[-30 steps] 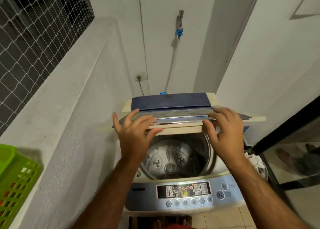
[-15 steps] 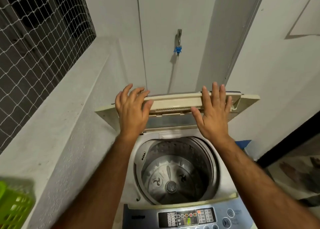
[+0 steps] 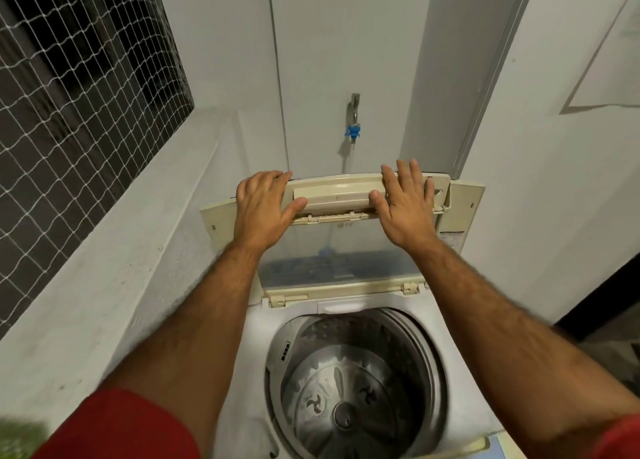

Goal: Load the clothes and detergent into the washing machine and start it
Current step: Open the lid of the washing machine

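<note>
Over the washing machine's back edge, your left hand (image 3: 263, 209) and right hand (image 3: 407, 204), fingers spread flat, now press the folded lid (image 3: 341, 198) upright; the empty drum (image 3: 353, 389), fully uncovered, awaits clothes.

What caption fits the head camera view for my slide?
Both hands, left and right, hold the folded lid upright above the empty drum.
</note>
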Action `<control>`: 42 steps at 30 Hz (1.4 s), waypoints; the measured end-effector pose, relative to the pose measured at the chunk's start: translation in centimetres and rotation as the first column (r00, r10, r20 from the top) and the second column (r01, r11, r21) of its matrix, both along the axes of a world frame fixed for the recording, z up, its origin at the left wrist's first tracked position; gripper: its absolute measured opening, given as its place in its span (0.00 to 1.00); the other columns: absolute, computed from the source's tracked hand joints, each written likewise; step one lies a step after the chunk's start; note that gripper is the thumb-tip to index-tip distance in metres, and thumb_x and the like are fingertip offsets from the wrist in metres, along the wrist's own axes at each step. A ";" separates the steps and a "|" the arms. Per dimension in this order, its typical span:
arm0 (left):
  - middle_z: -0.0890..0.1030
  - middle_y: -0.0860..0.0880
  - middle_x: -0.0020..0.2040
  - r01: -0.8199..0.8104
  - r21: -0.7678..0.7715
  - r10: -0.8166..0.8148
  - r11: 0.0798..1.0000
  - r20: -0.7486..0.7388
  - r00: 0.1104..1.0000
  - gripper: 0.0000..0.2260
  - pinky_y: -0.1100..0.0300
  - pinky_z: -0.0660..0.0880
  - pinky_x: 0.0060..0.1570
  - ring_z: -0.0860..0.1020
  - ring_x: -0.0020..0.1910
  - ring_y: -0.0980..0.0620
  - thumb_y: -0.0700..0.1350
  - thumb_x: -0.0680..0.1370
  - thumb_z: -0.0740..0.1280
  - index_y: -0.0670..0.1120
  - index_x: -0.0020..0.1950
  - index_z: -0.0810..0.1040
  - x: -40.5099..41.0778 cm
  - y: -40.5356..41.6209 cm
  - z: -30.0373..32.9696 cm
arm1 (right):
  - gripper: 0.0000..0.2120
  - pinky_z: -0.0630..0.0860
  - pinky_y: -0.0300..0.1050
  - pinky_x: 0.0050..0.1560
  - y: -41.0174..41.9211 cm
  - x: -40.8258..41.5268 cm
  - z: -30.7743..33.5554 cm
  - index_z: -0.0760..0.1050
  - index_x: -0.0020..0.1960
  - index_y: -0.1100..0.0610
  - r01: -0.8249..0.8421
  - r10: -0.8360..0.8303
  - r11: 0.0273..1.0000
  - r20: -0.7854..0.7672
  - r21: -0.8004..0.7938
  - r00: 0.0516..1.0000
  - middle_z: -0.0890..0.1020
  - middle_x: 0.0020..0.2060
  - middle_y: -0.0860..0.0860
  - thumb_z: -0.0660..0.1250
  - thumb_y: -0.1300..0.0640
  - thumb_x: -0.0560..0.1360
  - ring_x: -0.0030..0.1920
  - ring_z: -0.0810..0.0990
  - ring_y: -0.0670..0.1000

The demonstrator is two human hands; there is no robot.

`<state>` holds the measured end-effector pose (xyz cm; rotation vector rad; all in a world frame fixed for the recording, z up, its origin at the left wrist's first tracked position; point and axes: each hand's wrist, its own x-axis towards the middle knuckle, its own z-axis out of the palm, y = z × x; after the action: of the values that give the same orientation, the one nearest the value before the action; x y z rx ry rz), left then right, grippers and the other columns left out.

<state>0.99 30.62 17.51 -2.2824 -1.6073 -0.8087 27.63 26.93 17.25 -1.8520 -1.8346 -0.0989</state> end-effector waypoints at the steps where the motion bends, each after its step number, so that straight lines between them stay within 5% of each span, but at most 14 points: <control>1: 0.73 0.48 0.67 -0.002 -0.003 0.002 1.000 -0.006 1.000 0.26 0.48 0.57 0.69 0.67 0.67 0.46 0.62 0.79 0.55 0.49 0.72 0.68 0.0 0.5 0.0 | 0.27 0.38 0.61 0.76 0.4 0.0 0.0 0.54 0.78 0.48 0.000 0.000 1.000 0.002 -0.007 1.000 0.51 0.79 0.51 0.47 0.40 0.82 0.79 0.43 0.54; 12: 0.70 0.48 0.71 -0.038 -0.076 0.037 0.996 -0.019 0.999 0.26 0.48 0.54 0.71 0.64 0.71 0.46 0.62 0.79 0.55 0.51 0.73 0.66 0.2 1.8 0.4 | 0.27 0.40 0.62 0.76 1.9 0.4 0.7 0.51 0.79 0.49 -0.028 0.030 0.996 0.019 -0.081 0.999 0.48 0.79 0.51 0.47 0.41 0.82 0.79 0.41 0.55; 17: 0.56 0.46 0.79 -0.103 -0.125 0.102 0.987 -0.012 0.995 0.27 0.46 0.41 0.75 0.49 0.78 0.45 0.60 0.81 0.52 0.51 0.78 0.58 1.5 -0.2 -0.1 | 0.28 0.38 0.61 0.75 1.3 0.6 1.6 0.49 0.79 0.49 -0.041 0.045 0.987 0.024 -0.153 0.999 0.45 0.80 0.51 0.48 0.42 0.82 0.79 0.39 0.54; 26: 0.37 0.46 0.79 -0.077 -0.241 0.046 0.967 -0.134 0.990 0.34 0.50 0.38 0.74 0.36 0.77 0.48 0.59 0.79 0.60 0.50 0.79 0.49 -1.2 -5.0 -2.6 | 0.34 0.40 0.63 0.75 0.4 0.7 3.0 0.45 0.80 0.50 -0.067 0.090 0.963 0.079 -0.260 0.993 0.41 0.79 0.54 0.58 0.44 0.80 0.78 0.38 0.57; 33: 0.39 0.45 0.79 -0.064 -0.278 0.029 0.959 -0.129 0.991 0.31 0.47 0.43 0.75 0.39 0.78 0.46 0.57 0.78 0.62 0.50 0.78 0.56 -1.0 -5.9 -1.9 | 0.41 0.54 0.63 0.76 -3.8 1.5 -0.1 0.48 0.78 0.49 -0.051 0.063 0.991 0.099 -0.120 0.993 0.48 0.79 0.51 0.67 0.42 0.74 0.79 0.46 0.58; 42: 0.43 0.42 0.79 0.003 -0.320 -0.010 0.948 -0.020 1.000 0.35 0.47 0.45 0.76 0.40 0.78 0.44 0.62 0.78 0.60 0.49 0.79 0.51 0.7 -10.5 -7.2 | 0.44 0.54 0.58 0.77 -10.8 3.4 -6.4 0.47 0.80 0.53 0.017 -0.013 0.977 0.020 -0.214 1.000 0.49 0.79 0.54 0.63 0.35 0.74 0.79 0.45 0.56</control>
<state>1.65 20.13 10.36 -2.5011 -1.8374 -0.5543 31.07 16.10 10.85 -2.0157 -1.9084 0.0802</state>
